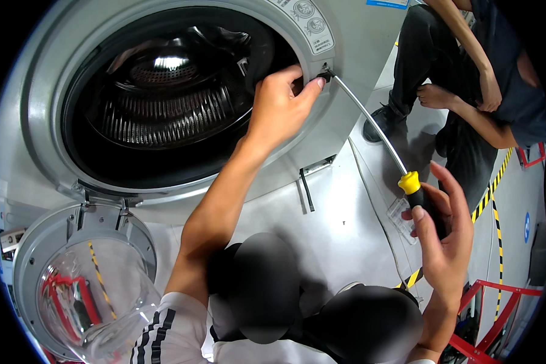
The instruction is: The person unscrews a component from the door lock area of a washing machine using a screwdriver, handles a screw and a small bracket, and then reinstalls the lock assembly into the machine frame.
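A grey front-loading washing machine (303,151) fills the upper left, its round drum opening facing me. My left hand (282,103) is closed at the right rim of that opening. Its thumb presses on a small black part (326,76) by the latch slot, and its index finger curls behind the rim. A screwdriver (376,127) with a long metal shaft and a black and yellow handle is in my right hand (446,236), fingers around the grip. The shaft slants up to the left, its tip meeting the black part. Exactly how they touch is hidden.
The machine's round door (27,267) hangs open at lower left, its clear bowl facing up. Another person (491,79) sits or crouches at upper right. A cable (370,200) and yellow-black tape (480,205) run along the floor. Red metal frames (497,321) stand at lower right.
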`<state>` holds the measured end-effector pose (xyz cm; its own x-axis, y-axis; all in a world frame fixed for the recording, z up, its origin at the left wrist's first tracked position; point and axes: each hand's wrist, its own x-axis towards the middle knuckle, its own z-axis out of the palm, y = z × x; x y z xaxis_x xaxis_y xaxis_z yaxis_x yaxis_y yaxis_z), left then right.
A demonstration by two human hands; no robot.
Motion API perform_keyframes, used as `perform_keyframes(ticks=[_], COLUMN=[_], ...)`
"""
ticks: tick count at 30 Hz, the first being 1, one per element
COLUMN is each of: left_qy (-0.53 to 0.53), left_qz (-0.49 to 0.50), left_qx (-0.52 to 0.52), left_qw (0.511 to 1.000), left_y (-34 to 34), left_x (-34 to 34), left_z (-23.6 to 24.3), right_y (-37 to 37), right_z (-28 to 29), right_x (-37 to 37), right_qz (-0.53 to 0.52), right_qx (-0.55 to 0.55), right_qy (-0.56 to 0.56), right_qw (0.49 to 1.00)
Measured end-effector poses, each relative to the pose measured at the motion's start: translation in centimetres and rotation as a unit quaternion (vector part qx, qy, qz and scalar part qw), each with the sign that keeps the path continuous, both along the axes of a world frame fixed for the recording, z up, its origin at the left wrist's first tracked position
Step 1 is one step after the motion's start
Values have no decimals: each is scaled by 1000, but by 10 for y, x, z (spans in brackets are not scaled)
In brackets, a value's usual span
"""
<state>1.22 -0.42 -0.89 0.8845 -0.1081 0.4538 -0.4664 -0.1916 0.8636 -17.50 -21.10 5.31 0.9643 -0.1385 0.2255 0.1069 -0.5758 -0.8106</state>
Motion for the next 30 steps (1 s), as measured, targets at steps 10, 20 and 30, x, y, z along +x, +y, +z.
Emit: perform_keyframes(ticks=[10, 20, 30], left_qy=[11, 30, 7], left_qz=[-15, 10, 2], left_qx=[21, 37, 34], left_qw=[1000, 999, 999], left_y=[4, 5, 5], left_x=[-4, -4, -3], left_z=[6, 6, 3], right_y=[-2, -14, -21], right_z=[-4, -15, -19], right_x=[-9, -25, -31], right_qz=[84, -48, -116], right_qx=[261, 24, -245], right_qy=[-11, -69, -117], right_qw=[961, 996, 955])
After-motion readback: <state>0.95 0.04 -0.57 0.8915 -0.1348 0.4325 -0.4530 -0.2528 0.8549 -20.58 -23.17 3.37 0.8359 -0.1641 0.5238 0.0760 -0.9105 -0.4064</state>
